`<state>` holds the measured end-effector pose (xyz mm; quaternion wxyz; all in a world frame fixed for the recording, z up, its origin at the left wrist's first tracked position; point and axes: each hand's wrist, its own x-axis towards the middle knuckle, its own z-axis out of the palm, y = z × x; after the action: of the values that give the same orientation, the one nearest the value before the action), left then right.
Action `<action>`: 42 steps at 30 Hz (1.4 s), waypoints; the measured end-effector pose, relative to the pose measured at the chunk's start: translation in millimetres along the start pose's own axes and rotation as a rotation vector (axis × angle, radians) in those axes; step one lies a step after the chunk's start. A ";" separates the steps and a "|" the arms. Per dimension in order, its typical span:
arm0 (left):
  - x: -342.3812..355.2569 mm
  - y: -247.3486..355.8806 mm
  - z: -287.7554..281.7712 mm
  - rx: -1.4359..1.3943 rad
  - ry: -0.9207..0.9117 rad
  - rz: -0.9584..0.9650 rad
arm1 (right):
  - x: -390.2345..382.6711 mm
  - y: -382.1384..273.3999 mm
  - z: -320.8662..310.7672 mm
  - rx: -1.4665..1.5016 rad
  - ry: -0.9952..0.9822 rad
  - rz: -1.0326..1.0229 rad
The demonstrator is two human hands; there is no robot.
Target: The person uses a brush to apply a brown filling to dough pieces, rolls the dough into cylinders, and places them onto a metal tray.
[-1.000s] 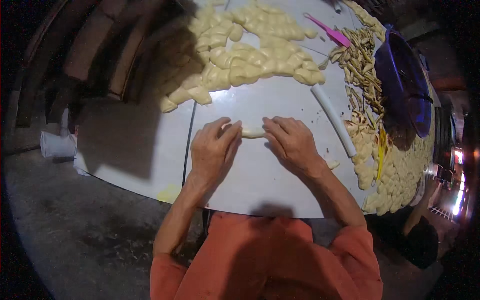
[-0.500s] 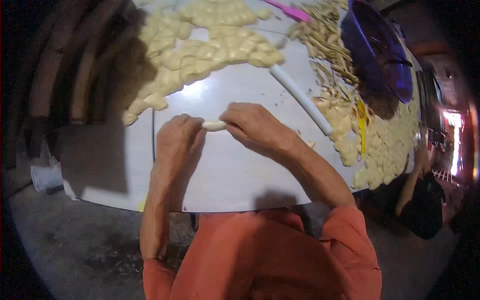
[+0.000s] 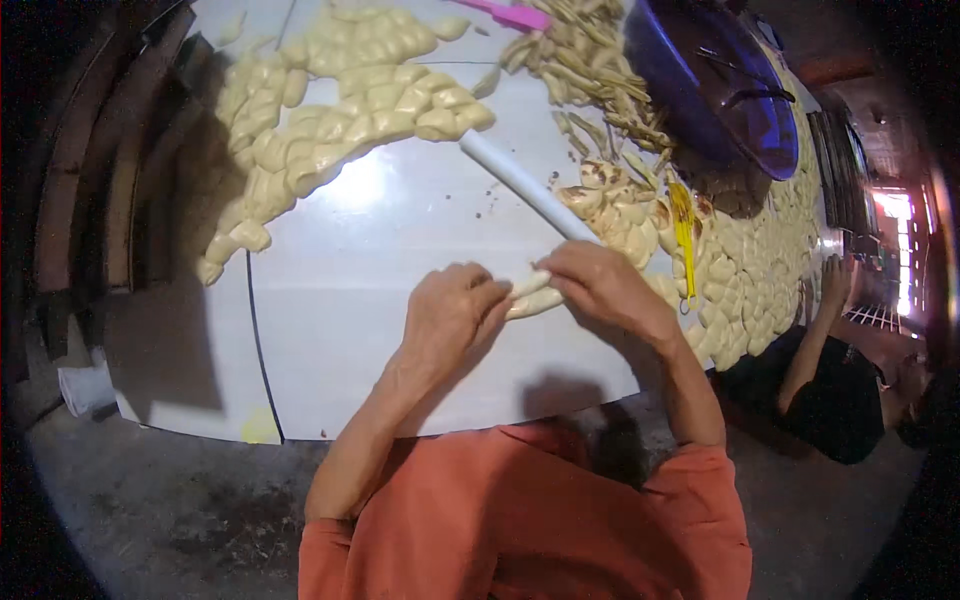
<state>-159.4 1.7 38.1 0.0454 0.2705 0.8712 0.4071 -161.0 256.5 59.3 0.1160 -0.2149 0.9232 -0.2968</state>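
Observation:
A pale, soft, dough-like strip (image 3: 537,302) stretches between my hands just above the white table (image 3: 370,340), with what looks like a fold along its upper side. My left hand (image 3: 455,308) grips its left end, thumb and fingers closed together. At the other end, my right hand (image 3: 600,285) pinches the strip, also with closed fingers. A white rod (image 3: 530,187) lies slantwise on the table, its near end close to my right hand. Many smooth, pale yellow dough-like lumps (image 3: 380,112) lie in an arc beyond my hands.
At the far right stands a purple tub (image 3: 650,60) with dark contents. Long tan pieces (image 3: 590,75), flattened pale pieces (image 3: 745,290) and a yellow tool (image 3: 683,225) lie near it. A pink tool (image 3: 520,16) is at the back. Another person's arm (image 3: 815,330) reaches in at the right.
My hands have moved right, nearer the white rod, with the pale piece between them. The piece looks longer and folded now. The whole view has shifted as well.

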 end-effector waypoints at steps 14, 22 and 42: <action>7.6 19.3 6.7 0.123 0.071 0.097 | -17.2 -3.9 0.8 -0.080 0.093 -0.149; -24.7 41.2 -40.6 -0.008 0.011 -0.179 | -0.3 -67.3 -25.4 0.163 -0.032 0.150; -121.7 31.3 -457.2 0.750 0.642 0.344 | 259.4 -414.7 -87.5 -0.207 0.501 -0.747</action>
<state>-179.2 -357.0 347.7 -0.3917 0.2690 0.8701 0.1311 -283.4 -124.1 354.6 -0.2477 -0.4650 0.8068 -0.2675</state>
